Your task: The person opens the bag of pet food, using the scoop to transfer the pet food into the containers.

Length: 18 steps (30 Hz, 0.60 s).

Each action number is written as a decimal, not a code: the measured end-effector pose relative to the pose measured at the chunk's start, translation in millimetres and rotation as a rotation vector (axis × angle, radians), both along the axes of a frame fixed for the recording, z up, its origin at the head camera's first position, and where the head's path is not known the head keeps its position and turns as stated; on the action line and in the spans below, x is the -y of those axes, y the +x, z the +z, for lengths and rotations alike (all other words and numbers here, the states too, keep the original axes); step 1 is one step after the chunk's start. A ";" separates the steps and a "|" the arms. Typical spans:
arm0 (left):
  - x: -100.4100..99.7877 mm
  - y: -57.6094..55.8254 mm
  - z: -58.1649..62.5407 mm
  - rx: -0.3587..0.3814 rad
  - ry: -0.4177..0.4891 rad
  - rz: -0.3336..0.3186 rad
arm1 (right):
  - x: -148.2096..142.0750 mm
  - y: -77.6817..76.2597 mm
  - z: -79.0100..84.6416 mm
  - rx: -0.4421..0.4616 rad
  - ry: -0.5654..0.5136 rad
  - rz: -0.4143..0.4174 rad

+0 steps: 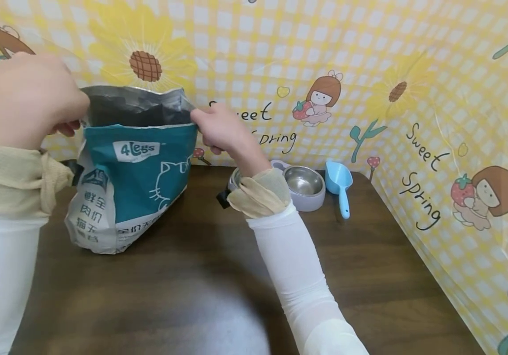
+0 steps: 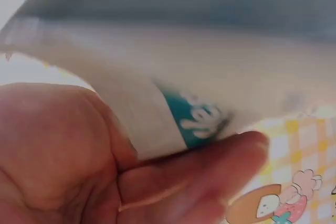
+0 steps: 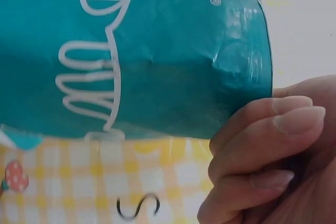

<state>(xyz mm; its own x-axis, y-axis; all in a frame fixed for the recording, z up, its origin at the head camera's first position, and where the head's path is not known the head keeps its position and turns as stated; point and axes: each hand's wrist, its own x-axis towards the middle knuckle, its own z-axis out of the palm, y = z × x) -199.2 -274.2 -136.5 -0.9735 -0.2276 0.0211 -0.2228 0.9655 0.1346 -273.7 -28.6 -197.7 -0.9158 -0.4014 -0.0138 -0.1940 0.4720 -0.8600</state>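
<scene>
A teal and white cat food bag [image 1: 145,153] stands on the table at the left, slightly tilted, its silver-lined mouth open at the top. My left hand [image 1: 29,101] grips the left side of the bag's rim; up close in the left wrist view, the bag's pale side panel [image 2: 142,108] lies against the fingers, somewhat blurred. At the opposite corner of the mouth, my right hand [image 1: 222,128] pinches the rim. Curled fingers of the right hand [image 3: 262,156] show at the bag's edge in the right wrist view. The bag's contents are hidden.
Behind my right wrist, a pale double pet bowl [image 1: 309,201] with metal insides is partly covered. A light blue scoop [image 1: 338,180] lies to its right. Yellow checked cloth walls [image 1: 245,54] border the brown wooden table [image 1: 183,296] at the back and right.
</scene>
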 end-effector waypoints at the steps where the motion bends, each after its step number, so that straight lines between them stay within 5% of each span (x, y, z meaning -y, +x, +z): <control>1: 1.2 -0.5 -0.5 -0.001 0.000 0.004 | -4.5 -0.2 -1.4 -0.001 0.001 -0.004; 6: 3.9 -3.4 -2.1 -0.076 -0.003 0.007 | -9.1 -2.2 -7.6 -0.030 -0.023 -0.004; 11: 7.0 -12.4 -5.2 -0.133 -0.046 0.054 | -1.8 -0.6 -16.3 0.062 -0.090 -0.016; 18: 18.0 -26.9 -4.0 -0.180 -0.091 0.072 | 24.3 2.2 -30.6 0.180 -0.257 0.140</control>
<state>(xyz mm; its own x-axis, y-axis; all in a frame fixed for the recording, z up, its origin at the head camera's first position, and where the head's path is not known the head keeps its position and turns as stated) -226.1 -292.2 -140.5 -0.9335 -0.2859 0.2164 -0.2721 0.9579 0.0917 -271.5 -52.9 -228.3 -0.8436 -0.5344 -0.0527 -0.0756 0.2153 -0.9736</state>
